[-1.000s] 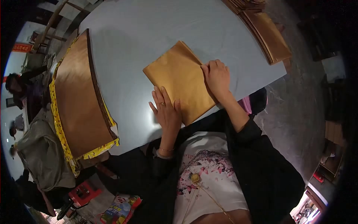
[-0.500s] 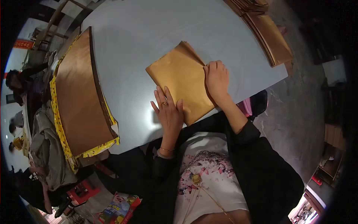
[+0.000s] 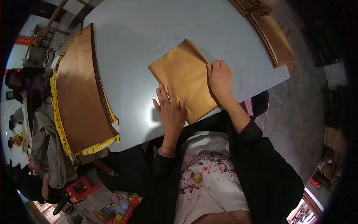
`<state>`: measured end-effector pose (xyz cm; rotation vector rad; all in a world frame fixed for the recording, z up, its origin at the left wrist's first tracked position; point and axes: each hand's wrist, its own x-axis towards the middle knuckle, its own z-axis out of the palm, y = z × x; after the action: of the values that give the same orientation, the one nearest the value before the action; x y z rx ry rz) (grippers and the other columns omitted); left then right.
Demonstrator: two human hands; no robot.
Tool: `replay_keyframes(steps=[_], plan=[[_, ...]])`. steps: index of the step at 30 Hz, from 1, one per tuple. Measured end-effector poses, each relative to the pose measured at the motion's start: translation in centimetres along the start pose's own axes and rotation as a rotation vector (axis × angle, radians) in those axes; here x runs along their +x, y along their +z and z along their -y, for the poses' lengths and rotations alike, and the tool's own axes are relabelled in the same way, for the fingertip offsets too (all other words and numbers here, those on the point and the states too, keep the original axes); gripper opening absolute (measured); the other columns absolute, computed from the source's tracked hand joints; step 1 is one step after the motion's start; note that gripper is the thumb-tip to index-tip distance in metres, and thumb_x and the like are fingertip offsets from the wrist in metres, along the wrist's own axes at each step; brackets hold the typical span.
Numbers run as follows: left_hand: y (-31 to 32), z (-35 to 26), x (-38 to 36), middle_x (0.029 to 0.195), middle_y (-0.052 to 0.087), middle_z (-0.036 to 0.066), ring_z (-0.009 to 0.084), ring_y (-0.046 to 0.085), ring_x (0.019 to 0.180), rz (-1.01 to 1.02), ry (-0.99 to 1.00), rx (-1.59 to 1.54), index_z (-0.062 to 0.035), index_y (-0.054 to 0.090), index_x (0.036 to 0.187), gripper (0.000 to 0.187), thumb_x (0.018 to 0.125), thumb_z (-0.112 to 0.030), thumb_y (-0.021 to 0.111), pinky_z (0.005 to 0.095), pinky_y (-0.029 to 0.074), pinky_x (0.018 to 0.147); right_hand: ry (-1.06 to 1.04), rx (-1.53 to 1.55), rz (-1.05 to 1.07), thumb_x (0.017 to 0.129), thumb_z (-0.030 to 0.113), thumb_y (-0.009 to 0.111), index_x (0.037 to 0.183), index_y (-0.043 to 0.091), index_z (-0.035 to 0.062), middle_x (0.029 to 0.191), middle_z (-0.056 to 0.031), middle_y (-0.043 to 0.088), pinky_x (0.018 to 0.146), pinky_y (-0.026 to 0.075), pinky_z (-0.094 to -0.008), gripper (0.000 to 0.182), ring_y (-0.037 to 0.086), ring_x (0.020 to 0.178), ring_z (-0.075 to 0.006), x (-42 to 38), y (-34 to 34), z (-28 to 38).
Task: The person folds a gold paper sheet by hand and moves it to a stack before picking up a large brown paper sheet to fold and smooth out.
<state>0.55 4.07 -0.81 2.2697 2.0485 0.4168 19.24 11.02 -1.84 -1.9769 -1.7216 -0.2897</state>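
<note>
A golden-brown folded paper piece [image 3: 182, 78] lies at an angle on the grey-white tabletop [image 3: 130, 56], close to its near edge. My left hand [image 3: 172, 112] rests on the paper's lower left edge with its fingers spread, a ring on one finger. At the paper's right edge, my right hand [image 3: 220, 78] has its fingers bent and pressed together on the fold. Whether the right fingers pinch the edge or only press on it is hard to tell. The paper's top corner shows a raised fold.
A stack of large brown sheets [image 3: 78, 93] in yellow wrapping lies at the left. Folded brown pieces [image 3: 270, 37] are piled at the right edge. People [image 3: 37, 175] are at the far left, near grey cloth [image 3: 48, 142]. A red stool [image 3: 80, 188] stands on the floor.
The view has shifted slightly, so the paper and both hands appear a little further right. Both hands keep nearly the same place on the paper. At the left, people have moved.
</note>
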Motion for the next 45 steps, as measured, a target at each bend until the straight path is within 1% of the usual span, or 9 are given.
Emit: replay_keyframes(steps=[7,12,25,31,35,37,40,42,45], plan=[[-0.1,-0.2,0.2,0.150,0.026,0.014,0.0300,0.022,0.140,0.010,-0.053,-0.034,-0.0052,0.036,0.141,0.066,0.090,-0.046,0.048,0.0497,0.014,0.112,-0.031,0.037,-0.006,0.087,0.021,0.059,0.083,0.051,0.0052,0.083,-0.0107,0.057,0.067,0.045,-0.0383,0.018,0.057,0.074,-0.0279,0.3,-0.6,0.1],[0.3,0.0,0.1,0.152,0.025,0.008,0.0280,0.021,0.140,0.001,-0.012,0.057,-0.0062,0.034,0.142,0.067,0.091,-0.047,0.046,0.0492,0.013,0.112,-0.040,0.019,0.004,0.087,0.020,0.060,0.084,0.052,0.0052,0.081,-0.0102,0.057,0.067,0.044,-0.0384,0.017,0.057,0.072,-0.0277,0.3,-0.2,-0.3],[0.1,0.0,0.1,0.152,0.025,0.010,0.0294,0.021,0.140,-0.013,-0.010,-0.004,-0.0045,0.034,0.142,0.064,0.092,-0.044,0.045,0.0496,0.012,0.112,-0.104,-0.008,0.075,0.087,0.019,0.058,0.086,0.050,0.0062,0.081,-0.0098,0.057,0.068,0.045,-0.0394,0.015,0.059,0.074,-0.0278,0.7,-0.3,-0.8],[0.4,0.1,0.0,0.151,0.027,0.010,0.0302,0.021,0.140,0.007,-0.023,-0.014,-0.0050,0.035,0.142,0.064,0.092,-0.043,0.046,0.0511,0.012,0.111,-0.058,-0.007,0.142,0.087,0.018,0.058,0.087,0.050,0.0068,0.081,-0.0094,0.057,0.068,0.045,-0.0395,0.014,0.059,0.074,-0.0273,0.8,-0.3,-0.6],[0.2,-0.1,0.1,0.149,0.031,0.009,0.0297,0.024,0.139,-0.025,-0.016,0.002,-0.0061,0.035,0.141,0.066,0.089,-0.044,0.051,0.0508,0.015,0.111,-0.080,-0.061,0.040,0.086,0.017,0.058,0.085,0.050,0.0071,0.082,-0.0088,0.057,0.070,0.045,-0.0392,0.013,0.059,0.075,-0.0266,0.6,0.2,-0.6],[0.3,-0.1,0.0,0.149,0.031,0.008,0.0286,0.024,0.139,-0.052,-0.012,-0.011,-0.0066,0.036,0.141,0.068,0.088,-0.045,0.053,0.0500,0.016,0.111,-0.061,-0.006,0.100,0.087,0.016,0.057,0.085,0.050,0.0079,0.084,-0.0089,0.057,0.072,0.044,-0.0386,0.011,0.058,0.078,-0.0261,0.7,-0.5,-0.2],[0.1,-0.2,0.3,0.149,0.031,0.007,0.0285,0.025,0.139,-0.016,-0.025,0.009,-0.0064,0.037,0.140,0.068,0.088,-0.045,0.054,0.0498,0.016,0.111,-0.004,0.021,0.100,0.087,0.015,0.057,0.089,0.051,0.0080,0.087,-0.0087,0.057,0.074,0.044,-0.0385,0.009,0.057,0.081,-0.0264,0.8,-0.4,-0.1],[0.2,0.0,0.2,0.149,0.032,0.008,0.0294,0.025,0.139,-0.035,-0.008,0.004,-0.0062,0.038,0.140,0.067,0.087,-0.045,0.054,0.0502,0.016,0.111,-0.011,0.156,0.003,0.087,0.015,0.056,0.097,0.053,0.0076,0.092,-0.0086,0.056,0.075,0.043,-0.0386,0.012,0.057,0.084,-0.0275,0.5,-0.4,-0.1],[0.2,0.0,0.1,0.148,0.032,0.008,0.0297,0.024,0.139,-0.039,-0.005,-0.022,-0.0058,0.039,0.139,0.067,0.087,-0.044,0.055,0.0502,0.016,0.110,0.031,0.211,0.045,0.087,0.013,0.055,0.105,0.053,0.0083,0.100,-0.0091,0.055,0.078,0.041,-0.0385,0.018,0.056,0.089,-0.0280,0.3,-1.0,-0.2]])
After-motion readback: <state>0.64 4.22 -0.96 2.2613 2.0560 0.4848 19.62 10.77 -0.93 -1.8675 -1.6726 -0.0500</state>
